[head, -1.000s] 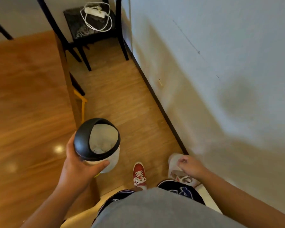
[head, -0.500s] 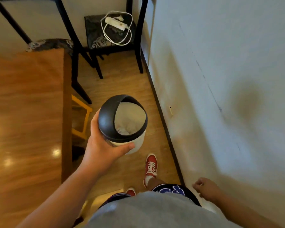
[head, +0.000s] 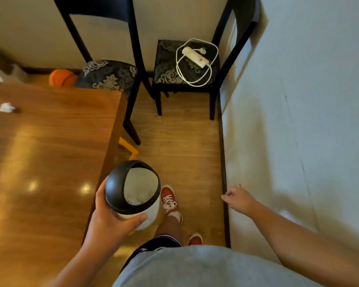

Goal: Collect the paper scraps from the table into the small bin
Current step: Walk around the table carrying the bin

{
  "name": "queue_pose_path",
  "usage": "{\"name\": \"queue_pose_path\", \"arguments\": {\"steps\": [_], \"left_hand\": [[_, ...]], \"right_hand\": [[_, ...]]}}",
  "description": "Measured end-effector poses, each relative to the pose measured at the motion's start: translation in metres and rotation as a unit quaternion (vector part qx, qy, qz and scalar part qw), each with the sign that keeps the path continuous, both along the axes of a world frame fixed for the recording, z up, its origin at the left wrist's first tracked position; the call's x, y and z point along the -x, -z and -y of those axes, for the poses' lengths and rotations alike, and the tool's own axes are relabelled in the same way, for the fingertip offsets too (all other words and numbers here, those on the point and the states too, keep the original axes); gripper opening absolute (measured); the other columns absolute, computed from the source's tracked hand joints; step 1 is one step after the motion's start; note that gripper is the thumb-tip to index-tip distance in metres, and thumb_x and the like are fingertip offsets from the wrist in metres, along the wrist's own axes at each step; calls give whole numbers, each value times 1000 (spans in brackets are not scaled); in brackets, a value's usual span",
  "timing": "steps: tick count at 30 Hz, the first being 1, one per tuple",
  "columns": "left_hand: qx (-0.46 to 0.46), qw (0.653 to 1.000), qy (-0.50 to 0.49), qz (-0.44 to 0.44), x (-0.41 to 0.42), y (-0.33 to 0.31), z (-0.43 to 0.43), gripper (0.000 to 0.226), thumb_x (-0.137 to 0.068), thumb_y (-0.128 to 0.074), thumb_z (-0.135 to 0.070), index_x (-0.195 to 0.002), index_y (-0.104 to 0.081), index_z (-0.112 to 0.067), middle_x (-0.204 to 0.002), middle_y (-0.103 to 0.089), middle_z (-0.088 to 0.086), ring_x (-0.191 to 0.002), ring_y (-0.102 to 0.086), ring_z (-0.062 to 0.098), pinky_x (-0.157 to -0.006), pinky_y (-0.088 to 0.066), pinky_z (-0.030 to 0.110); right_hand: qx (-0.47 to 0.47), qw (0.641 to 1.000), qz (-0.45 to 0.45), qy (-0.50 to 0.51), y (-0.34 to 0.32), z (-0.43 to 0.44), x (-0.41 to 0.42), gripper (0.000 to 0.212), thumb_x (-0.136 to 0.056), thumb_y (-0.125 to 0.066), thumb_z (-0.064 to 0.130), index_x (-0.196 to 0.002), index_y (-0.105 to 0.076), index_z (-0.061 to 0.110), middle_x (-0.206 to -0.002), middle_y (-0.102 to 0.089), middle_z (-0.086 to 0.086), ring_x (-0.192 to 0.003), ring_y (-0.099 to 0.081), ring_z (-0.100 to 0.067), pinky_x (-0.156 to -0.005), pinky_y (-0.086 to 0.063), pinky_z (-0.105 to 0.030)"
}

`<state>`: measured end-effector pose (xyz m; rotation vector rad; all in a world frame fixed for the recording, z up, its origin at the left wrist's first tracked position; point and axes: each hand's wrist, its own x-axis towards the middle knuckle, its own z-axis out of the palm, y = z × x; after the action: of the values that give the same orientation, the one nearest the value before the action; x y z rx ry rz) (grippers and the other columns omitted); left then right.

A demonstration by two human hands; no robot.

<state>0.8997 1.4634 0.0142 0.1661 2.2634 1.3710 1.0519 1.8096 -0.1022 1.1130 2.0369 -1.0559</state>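
Bin (head: pixel 133 193) gripped in left hand (head: pixel 110 221), mouth up, ready for scrap (head: pixel 5 107) far left on table (head: pixel 50 162); right hand (head: pixel 239 200) hangs loosely curled, seemingly empty.

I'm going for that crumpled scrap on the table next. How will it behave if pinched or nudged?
The paper scrap looks small and crumpled, so probably very light and squashy under a pinch. On the glossy table a nudge would likely skid it, not roll it far.
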Motion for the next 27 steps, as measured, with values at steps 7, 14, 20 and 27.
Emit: {"name": "queue_pose_path", "arguments": {"steps": [7,14,20,27], "left_hand": [[-12,999,-22,-20,111,14,-32,122,-34,-96,-63,-129,-23,-82,-117,-52,-52,-107,-56,-25,-82,-54,20],[-56,996,-4,-69,215,-3,-85,123,-44,-96,-55,-140,-22,-73,-129,-50,-46,-119,-52,-21,-93,-50,28],[-99,989,-58,-88,271,-13,-121,122,-46,-96,-67,-147,-28,-63,-136,-52,-35,-126,-54,-9,-94,-53,32],[-60,969,-222,-85,300,-19,-130,122,-38,-96,-70,-137,-25,-76,-128,-48,-48,-118,-50,-23,-91,-51,23]], "right_hand": [[-10,998,-37,-44,-1,-42,140,18,-94,-59,38,-94,-64,21,-91,-67,1,-86,-65,-14,-80,-56,-32],[-37,998,32,-42,-6,-84,184,18,-93,-60,38,-85,-61,22,-87,-66,2,-79,-64,-13,-64,-47,-25],[-55,992,40,-108,-14,-118,241,15,-92,-62,36,-81,-61,27,-80,-66,6,-72,-64,-9,-56,-42,-20],[-9,958,-75,-276,-57,-120,408,6,-90,-63,39,-85,-59,37,-84,-66,13,-80,-62,-1,-69,-53,-20]]}}
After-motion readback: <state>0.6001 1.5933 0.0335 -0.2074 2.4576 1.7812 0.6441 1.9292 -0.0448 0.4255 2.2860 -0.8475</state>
